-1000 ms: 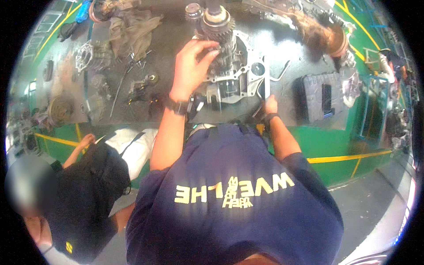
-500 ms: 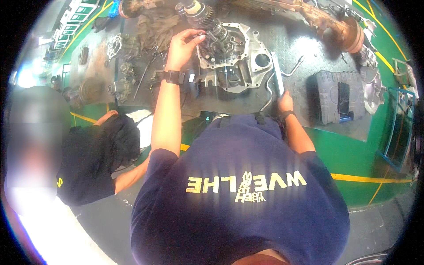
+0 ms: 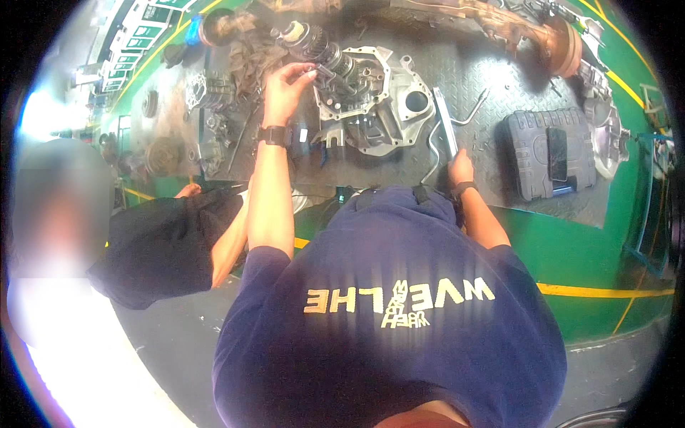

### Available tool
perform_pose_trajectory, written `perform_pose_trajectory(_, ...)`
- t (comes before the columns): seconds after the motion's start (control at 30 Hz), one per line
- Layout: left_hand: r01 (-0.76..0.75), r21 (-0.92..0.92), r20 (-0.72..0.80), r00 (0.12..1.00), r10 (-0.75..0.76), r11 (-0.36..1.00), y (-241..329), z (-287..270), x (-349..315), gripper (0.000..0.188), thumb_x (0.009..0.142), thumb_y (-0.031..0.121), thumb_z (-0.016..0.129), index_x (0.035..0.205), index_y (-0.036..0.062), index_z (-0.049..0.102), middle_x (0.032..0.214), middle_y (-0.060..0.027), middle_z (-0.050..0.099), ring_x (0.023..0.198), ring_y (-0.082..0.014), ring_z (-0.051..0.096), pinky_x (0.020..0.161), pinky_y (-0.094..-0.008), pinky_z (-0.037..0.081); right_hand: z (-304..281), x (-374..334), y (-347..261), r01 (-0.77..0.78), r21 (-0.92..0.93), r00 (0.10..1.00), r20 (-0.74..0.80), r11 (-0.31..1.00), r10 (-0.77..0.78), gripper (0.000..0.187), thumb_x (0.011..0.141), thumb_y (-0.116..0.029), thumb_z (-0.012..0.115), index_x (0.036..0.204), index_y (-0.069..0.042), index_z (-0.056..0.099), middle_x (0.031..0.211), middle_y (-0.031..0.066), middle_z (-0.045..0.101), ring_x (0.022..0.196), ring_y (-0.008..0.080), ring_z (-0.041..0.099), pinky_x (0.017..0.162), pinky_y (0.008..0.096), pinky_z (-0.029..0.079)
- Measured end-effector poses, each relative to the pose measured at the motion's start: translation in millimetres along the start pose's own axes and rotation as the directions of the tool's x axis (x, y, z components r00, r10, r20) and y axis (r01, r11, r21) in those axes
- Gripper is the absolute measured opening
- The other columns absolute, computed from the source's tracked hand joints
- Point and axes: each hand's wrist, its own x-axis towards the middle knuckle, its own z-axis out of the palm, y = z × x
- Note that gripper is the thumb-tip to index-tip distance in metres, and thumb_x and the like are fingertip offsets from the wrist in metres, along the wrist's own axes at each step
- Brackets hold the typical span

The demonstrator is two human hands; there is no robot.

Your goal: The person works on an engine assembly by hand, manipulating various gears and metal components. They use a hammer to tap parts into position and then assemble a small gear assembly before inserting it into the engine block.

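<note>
My left hand (image 3: 284,91) is raised beside a gear shaft (image 3: 314,46). Thumb and fingertips meet in a pinch at the lower side of the gears; whatever they grip is too small to make out. Under the gears lies an open metal gearbox housing (image 3: 403,128) with a large round hole on its right. My right hand (image 3: 461,169) is closed around the lower end of a long, straight silver bar (image 3: 445,121), which points away along the housing's right side. A bent metal rod (image 3: 471,114) lies close to that bar.
On the metal-topped bench, a dark plastic case (image 3: 528,160) with a black phone (image 3: 557,155) on it sits to the right. A rusty axle (image 3: 521,28) spans the far side. Metal castings (image 3: 207,93) lie at left, near a co-worker in a black sleeve (image 3: 164,242).
The bench has shifted slightly in view. My left hand stays pinched near the gears, and my right hand keeps its hold on the bar. The co-worker's arm at left has moved nearer mine.
</note>
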Motion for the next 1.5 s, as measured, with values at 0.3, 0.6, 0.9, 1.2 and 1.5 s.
perform_pose_trajectory(0.3,-0.034,-0.185,-0.129,0.992,0.011,0.982,-12,11,-6,0.017,0.090,0.008,0.075,0.105,0.0011,0.077,0.104,-0.0055,0.076,0.100,-0.0126,0.066,0.093,-0.0298,0.050,-7,-2,-9,0.016,0.002,1.000,0.019,1.000,-0.016,0.028,0.089,-0.012,0.059,0.112,0.003,0.053,0.105,0.0313,0.069,0.100,0.0500,0.067,0.088,0.0575,0.053)
perform_pose_trajectory(0.6,0.004,-0.194,-0.074,0.997,-0.019,0.981,13,6,-6,0.019,0.094,0.012,0.073,0.107,-0.0003,0.077,0.108,-0.0071,0.074,0.106,-0.0154,0.065,0.097,-0.0311,0.048,0,-3,5,0.033,0.036,0.999,-0.022,0.999,-0.032,0.029,0.088,-0.013,0.060,0.112,0.003,0.054,0.102,0.0330,0.069,0.099,0.0528,0.066,0.087,0.0594,0.052)
perform_pose_trajectory(0.9,0.331,-0.315,-0.222,0.886,-0.408,0.889,-60,9,-120,0.033,0.102,0.022,0.067,0.129,0.0031,0.068,0.110,-0.0052,0.073,0.091,-0.0114,0.067,0.078,-0.0260,0.055,2,-10,2,-0.032,0.086,0.990,-0.131,0.996,0.043,0.027,0.086,-0.013,0.068,0.104,0.003,0.056,0.098,0.0311,0.069,0.094,0.0509,0.067,0.082,0.0585,0.053)
perform_pose_trajectory(1.2,0.545,-0.165,-0.158,0.808,-0.567,0.822,-107,19,-234,0.031,0.099,0.018,0.070,0.127,0.0051,0.070,0.106,-0.0058,0.074,0.083,-0.0124,0.069,0.072,-0.0268,0.054,-36,74,-25,0.295,-0.127,0.908,-0.272,0.947,-0.320,0.027,0.085,-0.010,0.065,0.108,0.003,0.057,0.102,0.0297,0.065,0.097,0.0482,0.065,0.087,0.0560,0.052)
perform_pose_trajectory(1.5,0.535,-0.201,-0.147,0.811,-0.566,0.820,-110,16,-244,0.030,0.100,0.015,0.068,0.127,0.0031,0.069,0.104,-0.0064,0.074,0.086,-0.0122,0.067,0.075,-0.0279,0.054,-46,25,-6,0.317,-0.223,0.917,-0.178,0.922,-0.358,0.045,0.085,-0.015,0.069,0.123,0.004,0.056,0.127,0.0290,0.059,0.115,0.0472,0.059,0.098,0.0549,0.048)
